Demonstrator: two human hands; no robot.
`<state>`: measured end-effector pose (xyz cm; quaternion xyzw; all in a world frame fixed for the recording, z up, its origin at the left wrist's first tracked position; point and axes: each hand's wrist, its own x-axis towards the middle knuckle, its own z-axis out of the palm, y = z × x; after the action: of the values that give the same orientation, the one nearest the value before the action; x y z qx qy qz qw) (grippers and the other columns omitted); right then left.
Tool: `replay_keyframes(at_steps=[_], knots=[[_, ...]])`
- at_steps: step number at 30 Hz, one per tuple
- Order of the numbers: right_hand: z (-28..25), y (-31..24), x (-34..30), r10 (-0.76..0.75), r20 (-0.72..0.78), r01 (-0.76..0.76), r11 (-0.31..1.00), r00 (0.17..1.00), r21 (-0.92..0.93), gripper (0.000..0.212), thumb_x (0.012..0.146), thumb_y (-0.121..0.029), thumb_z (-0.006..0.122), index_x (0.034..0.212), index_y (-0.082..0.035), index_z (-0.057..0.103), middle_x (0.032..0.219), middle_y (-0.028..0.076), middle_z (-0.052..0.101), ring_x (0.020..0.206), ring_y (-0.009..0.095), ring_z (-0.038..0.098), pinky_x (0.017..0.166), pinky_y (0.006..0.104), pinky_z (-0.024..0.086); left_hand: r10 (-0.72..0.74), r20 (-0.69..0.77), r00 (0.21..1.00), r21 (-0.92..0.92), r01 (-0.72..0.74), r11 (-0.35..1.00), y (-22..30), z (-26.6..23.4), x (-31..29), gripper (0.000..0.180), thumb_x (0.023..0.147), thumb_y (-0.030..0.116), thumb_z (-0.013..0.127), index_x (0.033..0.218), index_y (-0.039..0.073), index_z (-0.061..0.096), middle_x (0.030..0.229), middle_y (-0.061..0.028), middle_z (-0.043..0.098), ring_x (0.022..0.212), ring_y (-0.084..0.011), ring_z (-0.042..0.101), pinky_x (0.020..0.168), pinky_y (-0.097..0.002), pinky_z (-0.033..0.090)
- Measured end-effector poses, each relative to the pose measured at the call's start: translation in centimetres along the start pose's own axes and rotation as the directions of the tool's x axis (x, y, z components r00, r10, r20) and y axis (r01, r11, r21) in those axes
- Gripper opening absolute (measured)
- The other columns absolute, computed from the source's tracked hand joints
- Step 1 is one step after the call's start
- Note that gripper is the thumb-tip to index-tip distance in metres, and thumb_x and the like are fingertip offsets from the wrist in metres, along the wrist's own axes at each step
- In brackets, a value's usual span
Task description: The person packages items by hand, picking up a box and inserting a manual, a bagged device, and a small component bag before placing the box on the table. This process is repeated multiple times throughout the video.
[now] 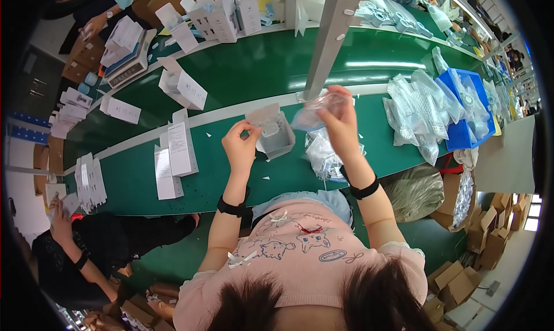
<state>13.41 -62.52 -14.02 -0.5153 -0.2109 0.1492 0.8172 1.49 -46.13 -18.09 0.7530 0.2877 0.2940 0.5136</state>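
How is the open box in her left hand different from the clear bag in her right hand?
The box is stiff grey-white cardboard with its flap open, held low by the left hand over the green table. The bag is see-through, crumpled plastic, raised higher by the right hand. Both are small packaging.

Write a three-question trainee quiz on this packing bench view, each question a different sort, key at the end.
1. True or false: the left hand holds the open small box by its flap.
2. What does the right hand pinch? A) scissors B) clear plastic bag C) tape roll
3. Fill in: the blue bin sits to the person's ____.

Key: 1 true; 2 B; 3 right.
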Motion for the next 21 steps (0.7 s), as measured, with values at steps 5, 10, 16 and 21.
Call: replay_keyframes(at_steps=[5,10,16,21], knots=[[2.2,3.3,-0.5,-0.051,0.191,0.075,0.99,0.98,-0.121,0.039,0.071,0.007,0.056,0.106,-0.005,0.046,0.102,0.007,0.046,0.091,0.022,0.054,0.081,0.0366,0.046,-0.01,0.001,1.0,-0.007,0.01,1.0,-0.3,0.4,0.3,0.012,0.066,0.002,0.067,0.072,-0.004,0.058,0.085,-0.0081,0.061,0.071,-0.0121,0.055,0.059,-0.0225,0.044],[3.0,4.3,-0.6,-0.155,0.698,0.648,0.552,0.699,-0.525,0.032,0.066,-0.008,0.066,0.096,-0.008,0.056,0.093,0.008,0.05,0.097,0.027,0.05,0.091,0.048,0.036,-0.041,0.036,0.999,-0.093,0.044,0.995,-0.8,0.1,0.4,0.011,0.067,0.001,0.066,0.072,-0.004,0.059,0.085,-0.0071,0.061,0.073,-0.0115,0.055,0.061,-0.0232,0.044],[2.5,3.7,-2.4,0.149,0.765,0.759,0.11,0.626,-0.642,0.045,0.061,-0.028,0.07,0.101,-0.012,0.058,0.096,0.006,0.054,0.109,0.025,0.04,0.099,0.0559,0.018,-0.03,0.079,0.996,-0.099,0.038,0.994,-1.0,0.0,0.5,0.01,0.069,0.001,0.065,0.076,-0.003,0.059,0.088,-0.0077,0.061,0.077,-0.0114,0.055,0.066,-0.0235,0.045],[1.2,3.6,-1.7,0.116,0.79,0.751,0.253,0.602,-0.61,0.057,0.06,-0.026,0.073,0.111,-0.012,0.052,0.108,0.01,0.05,0.113,0.027,0.038,0.1,0.0545,0.019,0.007,0.132,0.991,-0.401,0.047,0.915,-2.4,-1.7,0.7,0.016,0.074,0.004,0.062,0.089,-0.001,0.058,0.098,-0.0101,0.059,0.088,-0.0142,0.055,0.076,-0.0242,0.043]])
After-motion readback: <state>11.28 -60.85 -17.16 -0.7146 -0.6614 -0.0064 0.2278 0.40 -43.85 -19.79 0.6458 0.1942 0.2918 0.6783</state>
